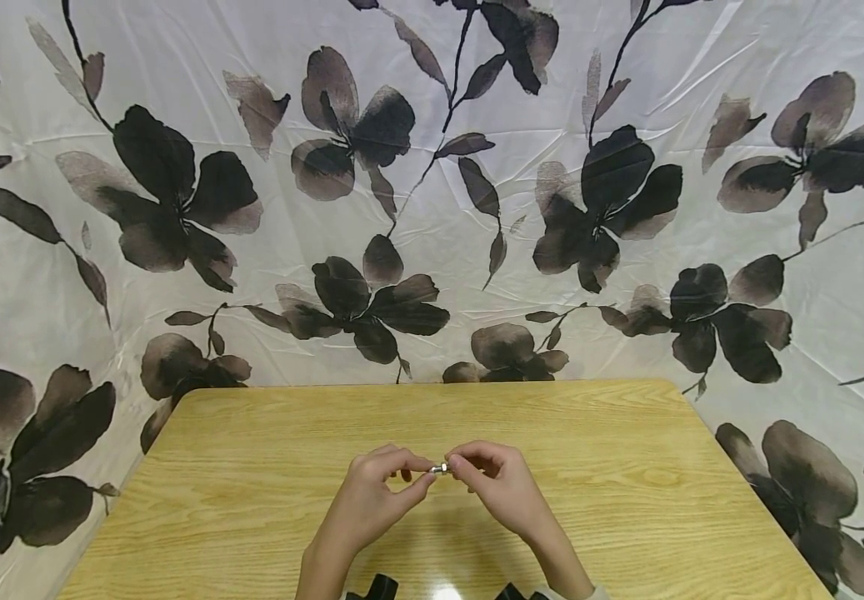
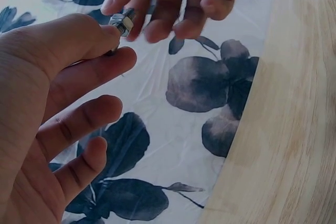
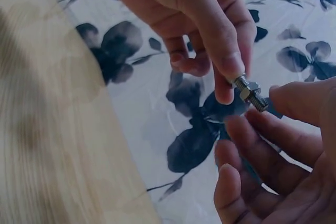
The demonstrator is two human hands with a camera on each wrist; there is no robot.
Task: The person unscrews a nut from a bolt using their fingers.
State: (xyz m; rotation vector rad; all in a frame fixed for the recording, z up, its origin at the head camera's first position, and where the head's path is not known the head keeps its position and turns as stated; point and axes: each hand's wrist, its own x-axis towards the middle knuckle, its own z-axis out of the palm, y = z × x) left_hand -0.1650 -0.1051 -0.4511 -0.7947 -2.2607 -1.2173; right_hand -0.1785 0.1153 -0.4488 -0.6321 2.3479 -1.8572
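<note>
Head view: left hand (image 1: 373, 498) pinches the bolt (image 1: 436, 469) by one end above the wood-grain table (image 1: 237, 492); fingertips hide that end. Long axis crosswise, nearly level, threaded tip pointing right. Nut (image 3: 249, 92) partway along thread. Right hand (image 1: 504, 490): thumb and fingers parted around the tip; contact unclear. Floral cloth (image 1: 476, 225) behind and at both table sides.

Setting: screened-off tabletop workspace; type of room beyond cannot be told. One wood-grain table (image 1: 252, 475), yellow-toned, far corners rounded. Floral-print sheeting (image 1: 446, 233), white with grey-black blossoms and leaves, creased, hung behind the far edge and along both sides.
</note>
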